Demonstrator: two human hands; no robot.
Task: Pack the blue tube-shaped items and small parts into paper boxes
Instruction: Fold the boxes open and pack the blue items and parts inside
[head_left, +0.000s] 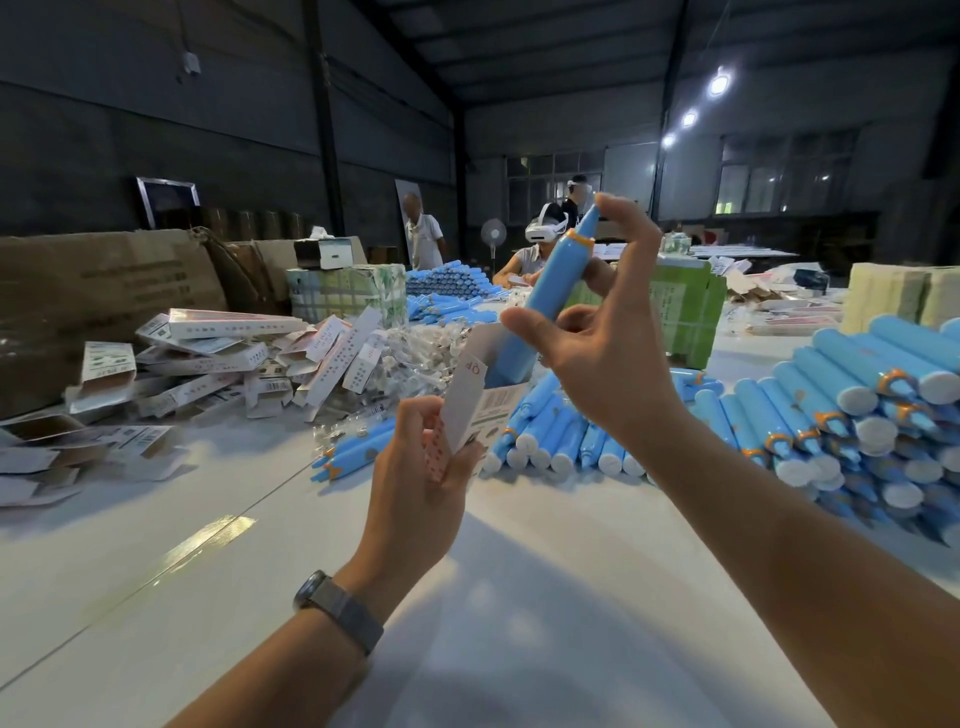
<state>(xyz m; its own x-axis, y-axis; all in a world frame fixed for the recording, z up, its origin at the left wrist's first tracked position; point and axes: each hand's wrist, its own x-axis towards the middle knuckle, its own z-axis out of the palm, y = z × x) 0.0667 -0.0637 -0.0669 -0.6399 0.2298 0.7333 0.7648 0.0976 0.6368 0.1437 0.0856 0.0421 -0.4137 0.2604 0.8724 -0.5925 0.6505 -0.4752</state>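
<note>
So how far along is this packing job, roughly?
Done: closed paper boxes lie heaped at the left. In hand: the right hand slides a blue tube into the open box that the left hand holds. Left: big stacks of tubes still wait.

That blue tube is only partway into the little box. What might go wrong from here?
The paper box is held only at its lower end by the left hand, so pushing could buckle it. The blue tube enters at a slant and might catch the open flap. The right hand could also knock the tube pile below.
</note>
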